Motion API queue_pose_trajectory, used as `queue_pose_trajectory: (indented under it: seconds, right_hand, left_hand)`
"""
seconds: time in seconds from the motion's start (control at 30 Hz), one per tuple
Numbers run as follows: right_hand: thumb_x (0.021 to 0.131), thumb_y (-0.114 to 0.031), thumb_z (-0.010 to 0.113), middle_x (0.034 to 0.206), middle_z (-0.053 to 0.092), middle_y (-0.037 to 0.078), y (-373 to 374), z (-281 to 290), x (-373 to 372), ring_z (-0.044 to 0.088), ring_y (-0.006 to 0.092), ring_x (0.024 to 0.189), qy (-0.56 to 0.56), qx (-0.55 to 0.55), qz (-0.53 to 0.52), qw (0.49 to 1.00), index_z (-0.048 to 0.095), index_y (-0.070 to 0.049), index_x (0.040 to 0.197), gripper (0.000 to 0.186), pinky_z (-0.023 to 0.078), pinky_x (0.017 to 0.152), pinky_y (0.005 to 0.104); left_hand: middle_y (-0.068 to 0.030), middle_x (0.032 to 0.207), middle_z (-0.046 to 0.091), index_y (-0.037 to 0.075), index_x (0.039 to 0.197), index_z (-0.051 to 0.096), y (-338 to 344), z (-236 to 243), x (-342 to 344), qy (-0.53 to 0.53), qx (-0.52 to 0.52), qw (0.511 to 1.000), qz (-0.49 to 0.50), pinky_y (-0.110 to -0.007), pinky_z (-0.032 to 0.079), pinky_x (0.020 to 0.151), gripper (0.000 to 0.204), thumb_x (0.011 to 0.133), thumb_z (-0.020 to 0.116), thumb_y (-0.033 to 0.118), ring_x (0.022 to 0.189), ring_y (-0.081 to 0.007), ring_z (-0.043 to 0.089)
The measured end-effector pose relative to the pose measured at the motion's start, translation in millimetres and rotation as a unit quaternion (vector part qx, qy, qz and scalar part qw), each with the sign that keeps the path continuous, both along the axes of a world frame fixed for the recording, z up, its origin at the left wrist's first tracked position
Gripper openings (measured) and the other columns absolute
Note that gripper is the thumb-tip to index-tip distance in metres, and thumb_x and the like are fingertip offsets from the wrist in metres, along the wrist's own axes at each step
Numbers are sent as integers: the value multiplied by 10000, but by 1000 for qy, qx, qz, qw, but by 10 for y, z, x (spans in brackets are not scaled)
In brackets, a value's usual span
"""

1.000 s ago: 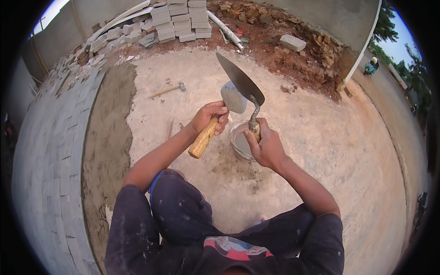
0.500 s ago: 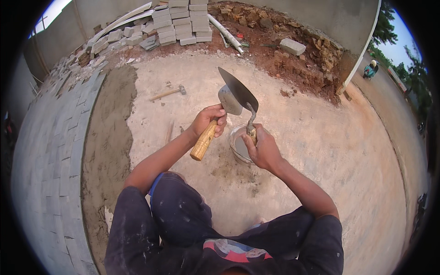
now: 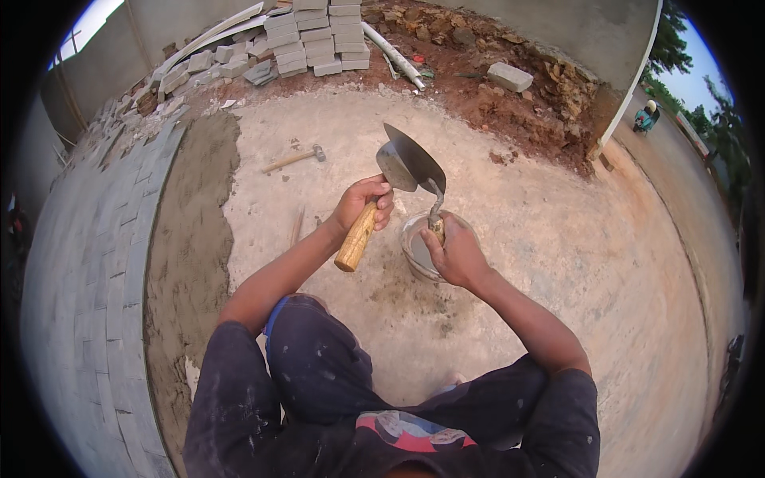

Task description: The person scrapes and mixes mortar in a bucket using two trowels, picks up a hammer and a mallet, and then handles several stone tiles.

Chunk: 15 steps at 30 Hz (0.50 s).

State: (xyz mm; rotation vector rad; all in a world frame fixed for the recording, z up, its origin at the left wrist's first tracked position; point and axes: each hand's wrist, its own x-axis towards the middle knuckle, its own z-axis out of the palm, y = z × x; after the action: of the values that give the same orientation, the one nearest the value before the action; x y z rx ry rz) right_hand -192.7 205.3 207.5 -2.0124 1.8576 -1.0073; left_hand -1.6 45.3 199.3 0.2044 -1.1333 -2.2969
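My left hand [image 3: 356,207] is closed on a trowel at the upper end of its wooden handle [image 3: 354,243], whose butt points toward me; its rounded grey blade [image 3: 393,169] points away. My right hand [image 3: 458,256] grips the short handle of a second trowel, whose dark pointed blade [image 3: 418,155] overlaps the first one; whether they touch I cannot tell. Beneath my right hand is a bucket [image 3: 409,243] with grey contents, partly hidden. Beyond my left forearm, a hammer [image 3: 291,160] and a thin stick [image 3: 297,224] lie on the concrete [image 3: 598,279].
Grey pavers [image 3: 103,303] edge a wet mortar strip [image 3: 179,263] at left. Behind are stacked blocks [image 3: 319,44], rubble, a white pipe [image 3: 392,56], red soil and a loose block [image 3: 509,77] before a wall. A person on a two-wheeler [image 3: 645,118] is on the road at right.
The tip of the dark blade in my right hand has come down, and the two blades overlap more closely. The grip of both hands is unchanged.
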Motion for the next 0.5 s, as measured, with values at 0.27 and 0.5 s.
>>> queue_pose_trajectory:
  seconds: [0.27,0.5]
  right_hand:
    - [986,-306,604,884,660,317,46,107,117,663,468,869,20,59,-2,998,476,89,1237,485,507,760,517]
    - [982,-305,615,841,653,311,-50,61,7,659,473,814,0,6,10,1000,457,77,1227,480,504,729,520]
  left_hand:
    - [1,713,475,17,1229,513,-32,-21,5,-6,-3,1000,5,-281,474,413,271,1000,496,160,507,-117,509]
    - [-8,711,477,11,1219,507,-25,13,-9,0,9,1000,-3,-291,480,408,263,998,495,154,508,-127,514]
